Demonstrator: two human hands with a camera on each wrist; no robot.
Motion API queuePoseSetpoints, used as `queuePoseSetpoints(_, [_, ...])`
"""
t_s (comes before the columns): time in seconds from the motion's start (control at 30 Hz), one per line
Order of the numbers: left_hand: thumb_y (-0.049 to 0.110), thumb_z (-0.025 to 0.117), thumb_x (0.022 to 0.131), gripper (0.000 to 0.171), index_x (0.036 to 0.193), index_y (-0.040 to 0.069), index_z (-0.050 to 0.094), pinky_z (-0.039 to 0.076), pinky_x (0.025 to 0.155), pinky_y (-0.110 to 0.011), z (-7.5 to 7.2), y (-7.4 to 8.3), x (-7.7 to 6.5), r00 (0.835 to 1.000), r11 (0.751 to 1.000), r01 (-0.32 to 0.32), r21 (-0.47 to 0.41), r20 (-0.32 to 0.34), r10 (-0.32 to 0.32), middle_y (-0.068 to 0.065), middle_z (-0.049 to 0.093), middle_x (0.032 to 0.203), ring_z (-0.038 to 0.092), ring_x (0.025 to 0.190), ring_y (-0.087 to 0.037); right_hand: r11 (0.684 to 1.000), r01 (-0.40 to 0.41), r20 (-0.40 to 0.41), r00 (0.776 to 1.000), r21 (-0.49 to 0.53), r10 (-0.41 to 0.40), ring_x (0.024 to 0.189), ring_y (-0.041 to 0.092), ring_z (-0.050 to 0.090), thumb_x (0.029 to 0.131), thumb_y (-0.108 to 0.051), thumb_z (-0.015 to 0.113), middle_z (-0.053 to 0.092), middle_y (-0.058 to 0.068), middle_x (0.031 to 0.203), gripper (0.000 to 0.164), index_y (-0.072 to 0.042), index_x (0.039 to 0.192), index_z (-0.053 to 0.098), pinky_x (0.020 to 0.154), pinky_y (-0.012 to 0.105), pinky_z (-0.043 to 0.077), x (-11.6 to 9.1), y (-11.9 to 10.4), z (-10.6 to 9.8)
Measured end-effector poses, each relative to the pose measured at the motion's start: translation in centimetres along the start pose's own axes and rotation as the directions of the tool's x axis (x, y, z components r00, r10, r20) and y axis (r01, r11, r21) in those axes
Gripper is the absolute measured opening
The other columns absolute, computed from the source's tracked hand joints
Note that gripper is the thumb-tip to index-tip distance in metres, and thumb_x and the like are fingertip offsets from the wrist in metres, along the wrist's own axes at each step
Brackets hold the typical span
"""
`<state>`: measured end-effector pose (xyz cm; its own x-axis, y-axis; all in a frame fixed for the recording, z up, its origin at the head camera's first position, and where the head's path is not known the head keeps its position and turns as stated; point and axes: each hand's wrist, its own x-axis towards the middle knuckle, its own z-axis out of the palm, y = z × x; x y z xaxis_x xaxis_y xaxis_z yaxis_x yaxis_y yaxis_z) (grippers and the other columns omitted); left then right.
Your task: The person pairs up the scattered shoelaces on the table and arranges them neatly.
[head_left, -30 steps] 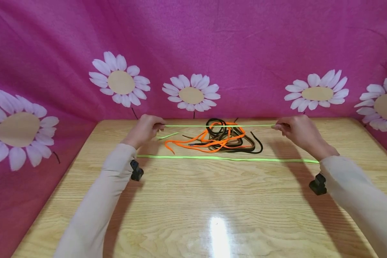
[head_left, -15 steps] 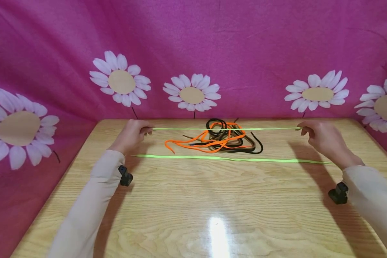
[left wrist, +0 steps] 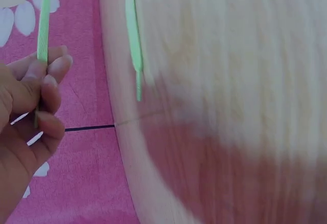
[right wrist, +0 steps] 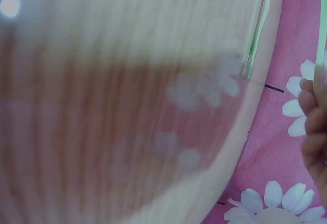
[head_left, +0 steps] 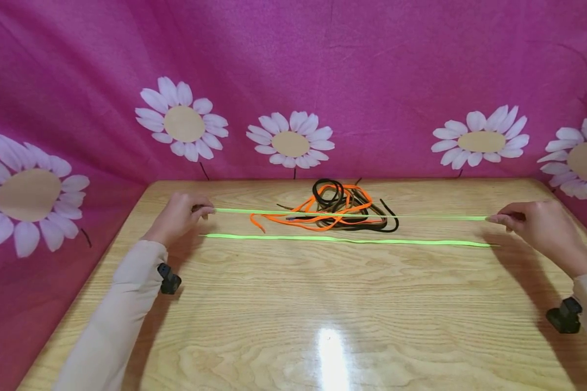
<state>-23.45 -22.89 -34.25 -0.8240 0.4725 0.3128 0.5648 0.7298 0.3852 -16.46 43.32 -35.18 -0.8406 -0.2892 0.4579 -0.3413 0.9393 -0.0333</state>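
Observation:
A light green shoelace point(head_left: 254, 212) is stretched straight across between both hands. My left hand point(head_left: 180, 216) pinches one end between thumb and fingers; in the left wrist view the lace point(left wrist: 44, 29) runs up from those fingertips. At the other end my right hand point(head_left: 538, 225) pinches it, and only the edge of that hand point(right wrist: 316, 116) shows in the right wrist view. In front of it, a second green shoelace point(head_left: 381, 241) lies nearly straight on the table, parallel to the held one. The held lace passes over a pile of shoelaces in the head view.
Behind the held lace, a loose tangle of orange shoelaces point(head_left: 303, 225), black shoelaces point(head_left: 391, 220) and brown ones lies on the wooden table point(head_left: 254, 315). A pink cloth point(head_left: 381, 70) with white daisies hangs along the table's back and left edges.
Both hands have moved apart and toward the front, drawing the green shoelace out to a longer span. Its loose end near the left hand no longer shows. The tangle and second green lace stay put.

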Motion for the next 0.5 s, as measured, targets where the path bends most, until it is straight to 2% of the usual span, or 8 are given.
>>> queuePoseSetpoints(0.1, [-0.010, 0.064, 0.086, 0.011, 0.093, -0.006, 0.071, 0.049, 0.063, -0.035, -0.1, -0.1, -0.5, 0.999, 1.000, -0.008, -0.007, 0.031, 0.008, -0.009, 0.067, 0.074, 0.059, 0.066, -0.021, 0.999, 0.031, 0.009, 0.999, 0.012, -0.031, 0.049, 0.001, 0.042, 0.075, 0.007, 0.074, 0.059, -0.005, 0.057, 0.008, 0.000, 0.077, 0.071, 0.047, 0.026, 0.034, -0.9, 0.3, 0.0])
queuePoseSetpoints(0.23, [-0.008, 0.063, 0.088, 0.010, 0.091, -0.004, 0.071, 0.048, 0.062, -0.033, -0.4, -0.2, -1.4, 0.996, 0.998, 0.059, -0.019, 0.071, -0.057, -0.009, 0.068, 0.077, 0.058, 0.067, -0.017, 0.997, 0.054, 0.044, 0.997, 0.052, -0.057, 0.052, -0.004, 0.043, 0.067, 0.017, 0.071, 0.061, -0.004, 0.062, 0.022, 0.000, 0.080, 0.070, 0.048, 0.021, 0.036, -1.9, 0.8, 0.2])
queuePoseSetpoints(0.37, [0.001, 0.067, 0.089, 0.005, 0.085, 0.002, 0.071, 0.047, 0.060, -0.031, -0.6, -0.5, -2.4, 0.991, 0.994, 0.113, -0.002, 0.074, -0.112, -0.005, 0.067, 0.076, 0.058, 0.066, -0.014, 0.998, 0.049, 0.064, 0.997, 0.036, -0.051, 0.054, -0.004, 0.042, 0.065, 0.014, 0.077, 0.061, -0.004, 0.063, 0.024, -0.007, 0.075, 0.068, 0.049, 0.022, 0.039, -2.8, 1.1, 0.2])
queuePoseSetpoints(0.5, [0.001, 0.068, 0.087, 0.005, 0.084, 0.003, 0.072, 0.046, 0.062, -0.032, -0.6, -0.9, -3.4, 0.994, 0.996, 0.092, 0.018, 0.061, -0.093, -0.004, 0.068, 0.077, 0.057, 0.068, -0.015, 0.999, 0.039, 0.077, 0.996, 0.020, -0.041, 0.056, -0.003, 0.043, 0.062, 0.006, 0.082, 0.062, -0.006, 0.065, 0.027, -0.015, 0.072, 0.067, 0.051, 0.024, 0.039, -3.5, 1.1, 0.4])
